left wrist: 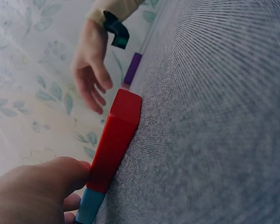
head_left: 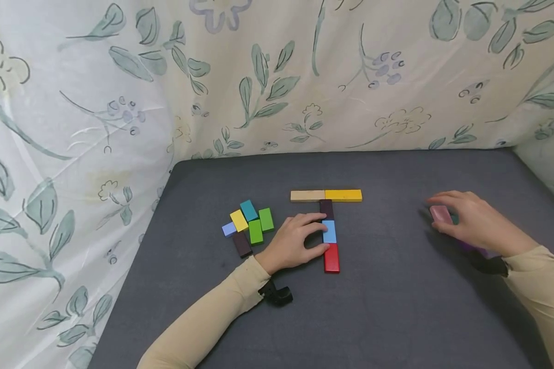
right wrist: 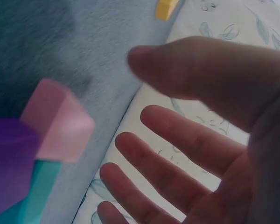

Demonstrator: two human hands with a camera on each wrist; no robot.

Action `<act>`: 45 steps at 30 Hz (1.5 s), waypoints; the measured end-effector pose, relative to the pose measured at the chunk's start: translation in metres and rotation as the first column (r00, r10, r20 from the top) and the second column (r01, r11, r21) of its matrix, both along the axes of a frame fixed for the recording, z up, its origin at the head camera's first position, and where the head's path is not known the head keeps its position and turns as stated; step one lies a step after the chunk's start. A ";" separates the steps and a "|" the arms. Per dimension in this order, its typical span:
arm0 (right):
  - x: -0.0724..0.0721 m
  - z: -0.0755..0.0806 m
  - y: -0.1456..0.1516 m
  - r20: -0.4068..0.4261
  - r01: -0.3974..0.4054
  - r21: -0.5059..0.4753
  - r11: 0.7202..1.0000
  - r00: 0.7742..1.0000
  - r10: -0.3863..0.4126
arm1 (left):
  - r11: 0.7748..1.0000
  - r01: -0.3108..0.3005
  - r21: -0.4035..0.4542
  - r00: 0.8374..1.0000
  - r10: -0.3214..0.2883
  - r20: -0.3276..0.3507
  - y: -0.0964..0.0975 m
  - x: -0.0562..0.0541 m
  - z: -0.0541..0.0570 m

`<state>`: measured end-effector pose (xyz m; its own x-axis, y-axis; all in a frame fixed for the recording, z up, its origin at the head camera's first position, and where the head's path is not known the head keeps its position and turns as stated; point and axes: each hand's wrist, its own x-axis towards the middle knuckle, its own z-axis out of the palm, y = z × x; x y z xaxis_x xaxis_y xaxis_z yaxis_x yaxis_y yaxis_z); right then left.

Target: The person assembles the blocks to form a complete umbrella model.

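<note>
A column of blocks lies flat on the table: dark block (head_left: 326, 208), light blue block (head_left: 329, 231) and red block (head_left: 332, 258). Along its left side rests my left hand (head_left: 292, 240), thumb touching the red block (left wrist: 115, 140) and fingertips beside the dark and blue ones. Across the column's top end lie a beige block (head_left: 307, 196) and a yellow block (head_left: 343, 196). Over to the right, my right hand (head_left: 476, 218) hovers with fingers spread and nothing between them. Close by it are a pink block (right wrist: 65, 123), a purple block (right wrist: 11, 163) and a teal block (right wrist: 37, 189).
Left of my left hand sits a loose cluster with green blocks (head_left: 266, 219), a teal block (head_left: 248, 210), a small yellow block (head_left: 239, 220), a periwinkle block (head_left: 229, 229) and a dark brown block (head_left: 242, 245). Patterned fabric (head_left: 268, 92) borders the grey table (head_left: 397, 307).
</note>
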<state>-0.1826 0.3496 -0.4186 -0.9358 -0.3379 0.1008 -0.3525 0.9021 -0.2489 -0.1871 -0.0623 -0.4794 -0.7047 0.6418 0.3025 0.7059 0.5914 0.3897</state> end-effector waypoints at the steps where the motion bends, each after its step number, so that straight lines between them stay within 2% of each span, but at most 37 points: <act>1: 0.000 -0.001 0.001 0.023 0.011 0.016 1.000 1.000 -0.011 | 1.000 0.000 0.001 1.000 0.000 0.000 0.000 0.000 0.000; 6: 0.001 -0.004 0.007 0.101 0.005 0.036 0.999 0.995 -0.009 | 1.000 -0.006 -0.011 1.000 0.006 0.001 -0.001 -0.001 -0.002; 12: -0.001 -0.009 0.011 0.070 -0.043 0.035 0.998 0.997 0.041 | 1.000 -0.009 -0.015 1.000 0.009 0.012 -0.001 -0.002 -0.001; 18: -0.001 -0.013 0.012 0.066 -0.035 0.065 0.997 0.997 0.031 | 1.000 -0.008 -0.020 1.000 0.008 0.013 -0.001 -0.002 -0.001; 36: 0.000 -0.016 0.016 0.058 -0.025 0.060 0.998 0.998 0.022 | 1.000 -0.008 -0.030 1.000 0.008 0.004 -0.001 -0.002 0.000; 45: -0.002 -0.016 0.015 0.026 -0.014 0.043 0.999 1.000 0.012 | 0.999 -0.011 -0.037 1.000 0.012 0.006 -0.001 -0.001 0.003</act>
